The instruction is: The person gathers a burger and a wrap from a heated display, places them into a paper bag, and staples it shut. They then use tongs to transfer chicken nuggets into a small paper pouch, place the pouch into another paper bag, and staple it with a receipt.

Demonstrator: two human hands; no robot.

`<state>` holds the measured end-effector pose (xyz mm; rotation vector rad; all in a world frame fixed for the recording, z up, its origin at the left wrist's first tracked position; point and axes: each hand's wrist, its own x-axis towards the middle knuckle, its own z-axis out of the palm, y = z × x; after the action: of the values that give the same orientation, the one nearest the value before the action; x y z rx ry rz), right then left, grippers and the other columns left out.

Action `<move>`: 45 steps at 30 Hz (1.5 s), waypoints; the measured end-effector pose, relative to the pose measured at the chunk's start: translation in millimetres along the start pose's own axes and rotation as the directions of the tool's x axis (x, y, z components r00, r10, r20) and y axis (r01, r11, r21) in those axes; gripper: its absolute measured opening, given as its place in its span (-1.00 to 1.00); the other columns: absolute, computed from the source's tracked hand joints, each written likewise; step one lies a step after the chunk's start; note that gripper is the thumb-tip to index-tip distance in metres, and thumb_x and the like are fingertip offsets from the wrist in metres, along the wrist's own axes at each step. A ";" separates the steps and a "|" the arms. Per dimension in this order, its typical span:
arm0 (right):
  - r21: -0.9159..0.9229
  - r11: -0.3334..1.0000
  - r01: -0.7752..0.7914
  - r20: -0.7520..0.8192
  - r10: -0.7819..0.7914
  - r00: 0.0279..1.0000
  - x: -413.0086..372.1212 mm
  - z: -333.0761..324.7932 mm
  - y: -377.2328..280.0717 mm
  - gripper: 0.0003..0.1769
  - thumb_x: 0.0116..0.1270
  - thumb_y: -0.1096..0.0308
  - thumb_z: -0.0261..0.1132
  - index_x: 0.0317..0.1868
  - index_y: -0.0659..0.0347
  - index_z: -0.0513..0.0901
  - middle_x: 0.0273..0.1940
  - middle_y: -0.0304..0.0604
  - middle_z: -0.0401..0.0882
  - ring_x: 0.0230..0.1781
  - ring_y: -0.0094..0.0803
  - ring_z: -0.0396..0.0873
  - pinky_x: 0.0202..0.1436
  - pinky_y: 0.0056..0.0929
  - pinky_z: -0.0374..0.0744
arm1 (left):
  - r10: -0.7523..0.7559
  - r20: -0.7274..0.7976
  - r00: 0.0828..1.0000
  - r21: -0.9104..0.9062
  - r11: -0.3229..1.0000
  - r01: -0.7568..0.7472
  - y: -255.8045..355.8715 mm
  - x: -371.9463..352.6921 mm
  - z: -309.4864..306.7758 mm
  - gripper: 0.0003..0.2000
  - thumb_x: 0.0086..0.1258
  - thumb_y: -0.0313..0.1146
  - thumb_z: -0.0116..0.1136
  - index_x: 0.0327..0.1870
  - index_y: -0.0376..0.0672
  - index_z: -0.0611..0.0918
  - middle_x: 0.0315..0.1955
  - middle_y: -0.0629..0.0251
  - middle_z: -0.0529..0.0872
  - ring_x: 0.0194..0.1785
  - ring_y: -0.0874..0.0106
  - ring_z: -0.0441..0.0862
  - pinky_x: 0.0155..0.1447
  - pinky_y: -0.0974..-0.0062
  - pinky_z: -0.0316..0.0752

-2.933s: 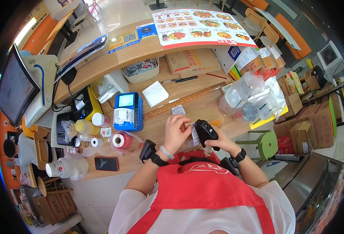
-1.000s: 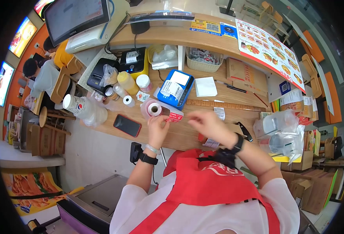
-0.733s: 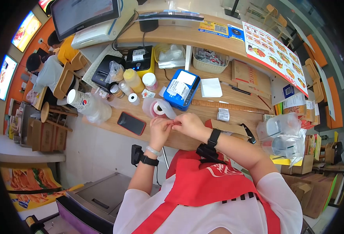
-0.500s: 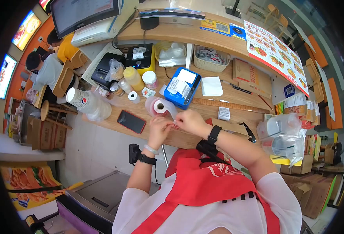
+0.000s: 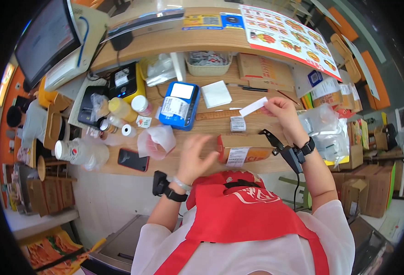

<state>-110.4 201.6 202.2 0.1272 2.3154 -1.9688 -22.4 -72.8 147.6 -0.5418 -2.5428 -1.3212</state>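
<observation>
Between its fingertips my right hand (image 5: 280,111) pinches a white paper strip (image 5: 253,106), held above the wooden ruler (image 5: 218,114). My left hand (image 5: 196,156) is blurred, its fingers apart and empty, just left of a printed cardboard box (image 5: 247,155) at the desk's front edge. A white label (image 5: 237,157) sits on the box's side. Behind the box lies a small printed slip (image 5: 238,123). The pinkish translucent roll (image 5: 157,141) is to the left of my left hand, and a blue label printer (image 5: 179,105) stands behind it.
A dark phone (image 5: 133,159) lies at the front left, with bottles (image 5: 122,110) and stacked cups (image 5: 80,154) around it. A black stapler-like tool (image 5: 273,140) is beside the box. Plastic-bagged containers (image 5: 324,133) stand at the right. Two people sit far left.
My hands have separated; the right moved right with a white strip, and the left opened near the box. The view has shifted, and the box now stands in front of me.
</observation>
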 end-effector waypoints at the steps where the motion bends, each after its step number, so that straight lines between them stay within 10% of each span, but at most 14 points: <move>1: -0.162 0.987 -0.016 0.072 0.028 0.997 4.9 -14.5 18.4 -0.81 0.20 0.36 0.20 -0.37 0.35 0.61 -0.46 -0.24 0.61 -0.47 -0.64 0.49 -0.35 -0.66 0.45 | 0.056 0.142 0.988 -0.110 0.993 -0.041 8.4 10.4 11.2 -0.54 0.05 -0.27 0.24 0.00 -0.22 0.47 -0.05 0.07 0.50 0.08 0.10 0.39 0.17 0.27 0.26; 8: -0.693 0.720 0.035 0.063 0.011 0.998 -14.9 -37.7 11.1 -0.84 0.15 0.34 0.22 -0.30 0.22 0.63 -0.51 -0.08 0.54 -0.53 -0.31 0.50 -0.42 -0.47 0.47 | 0.147 0.682 0.716 -0.255 0.966 0.045 21.8 42.9 41.1 -0.69 0.09 -0.32 0.17 -0.12 -0.18 0.59 -0.17 0.10 0.61 -0.07 0.18 0.54 0.05 0.36 0.41; 10: -0.740 0.479 0.473 0.102 -0.614 0.782 -17.5 -33.9 29.1 -0.84 0.14 0.33 0.21 -0.30 0.18 0.64 -0.45 -0.08 0.58 -0.49 -0.20 0.52 -0.42 -0.39 0.49 | 0.198 0.650 0.734 -0.262 0.965 -0.028 23.0 35.9 44.0 -0.71 0.09 -0.35 0.16 -0.13 -0.16 0.60 -0.19 0.12 0.62 -0.11 0.20 0.56 -0.01 0.38 0.44; 11: -0.733 0.392 0.556 0.195 -0.661 0.724 -21.7 -26.9 36.7 -0.83 0.10 0.35 0.20 -0.28 0.13 0.63 -0.40 -0.10 0.58 -0.44 -0.18 0.54 -0.40 -0.32 0.50 | 0.248 0.607 0.755 -0.264 0.959 -0.102 23.4 31.6 45.1 -0.73 0.10 -0.37 0.14 -0.14 -0.13 0.62 -0.20 0.13 0.63 -0.15 0.22 0.57 -0.07 0.40 0.48; 14: -0.617 0.224 0.754 0.701 -0.278 0.657 -44.8 -3.1 54.6 -0.78 0.05 0.37 0.20 -0.24 0.14 0.61 -0.36 -0.17 0.58 -0.37 -0.23 0.53 -0.32 -0.33 0.49 | 0.245 0.546 0.801 -0.216 0.965 -0.148 22.5 24.6 46.2 -0.75 0.10 -0.41 0.13 -0.16 -0.10 0.63 -0.24 0.15 0.64 -0.16 0.22 0.58 -0.09 0.40 0.49; 16: -0.532 0.611 0.587 0.697 -0.078 0.713 -54.2 4.6 64.0 -0.78 0.06 0.33 0.21 -0.27 0.21 0.61 -0.31 -0.14 0.58 -0.29 -0.18 0.52 -0.24 -0.32 0.48 | 0.246 0.546 0.801 -0.199 0.967 -0.161 21.8 21.2 45.7 -0.77 0.10 -0.42 0.13 -0.19 -0.10 0.64 -0.26 0.16 0.65 -0.17 0.23 0.59 -0.10 0.40 0.49; 22: -0.300 0.787 0.540 0.804 -0.096 0.587 -54.6 -4.9 52.4 -0.67 0.20 0.21 0.15 -0.16 0.28 0.59 -0.11 -0.01 0.55 -0.02 -0.13 0.45 0.07 -0.28 0.37 | 0.275 0.469 0.839 -0.176 0.960 -0.216 17.9 12.1 45.1 -0.82 0.08 -0.46 0.15 -0.26 -0.10 0.66 -0.33 0.16 0.66 -0.23 0.25 0.61 -0.14 0.40 0.51; 25: -0.522 0.721 0.456 0.744 0.122 0.657 -47.5 6.7 66.6 -0.54 0.29 0.10 0.06 0.05 0.26 0.47 0.09 -0.01 0.43 0.22 -0.16 0.26 0.26 -0.28 0.21 | 0.308 0.449 0.839 -0.190 0.950 -0.247 19.8 16.6 45.0 -0.84 0.07 -0.47 0.17 -0.29 -0.12 0.66 -0.36 0.17 0.66 -0.26 0.25 0.62 -0.17 0.40 0.51; 34: -0.410 0.864 0.291 0.833 0.225 0.505 -46.0 4.6 66.3 -0.63 0.29 0.15 0.05 -0.07 0.25 0.53 -0.10 0.03 0.51 -0.04 -0.13 0.43 0.05 -0.29 0.37 | 0.221 0.464 0.858 -0.091 0.975 -0.203 17.3 16.7 36.9 -0.94 0.05 -0.40 0.22 -0.49 -0.16 0.64 -0.52 0.21 0.64 -0.43 0.24 0.59 -0.35 0.38 0.46; 38: -0.377 0.690 0.618 0.720 -0.202 0.664 -81.3 -12.6 55.1 -0.64 0.19 0.22 0.14 -0.06 0.25 0.54 -0.08 0.05 0.51 0.00 -0.13 0.43 0.03 -0.32 0.38 | 0.194 0.364 0.911 -0.078 0.981 -0.178 14.3 18.0 46.4 -0.94 0.02 -0.40 0.25 -0.53 -0.16 0.63 -0.60 0.23 0.61 -0.49 0.25 0.56 -0.40 0.37 0.43; 43: -0.520 0.694 0.498 0.325 -0.378 0.867 -96.9 -12.6 63.9 -0.79 0.19 0.23 0.14 -0.36 0.21 0.58 -0.41 -0.04 0.56 -0.41 -0.10 0.53 -0.38 -0.27 0.48 | 0.371 0.221 0.902 -0.073 0.929 -0.364 27.3 48.8 45.7 -0.92 0.05 -0.43 0.22 -0.56 -0.21 0.60 -0.60 0.22 0.60 -0.44 0.24 0.56 -0.26 0.43 0.46; 45: -0.520 0.704 0.483 0.251 -0.415 0.875 -97.6 -23.0 37.1 -0.79 0.20 0.23 0.14 -0.40 0.20 0.57 -0.45 -0.03 0.54 -0.44 -0.10 0.52 -0.40 -0.26 0.47 | 0.068 0.029 0.997 -0.295 0.954 -0.057 45.5 62.0 38.8 -0.92 0.13 -0.48 0.15 -0.54 -0.25 0.57 -0.54 0.25 0.61 -0.38 0.39 0.55 -0.07 0.41 0.44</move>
<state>-9.4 230.4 182.2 -0.6479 2.9320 -1.2504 -60.5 -3.4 181.5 -0.7030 -2.3477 -1.6936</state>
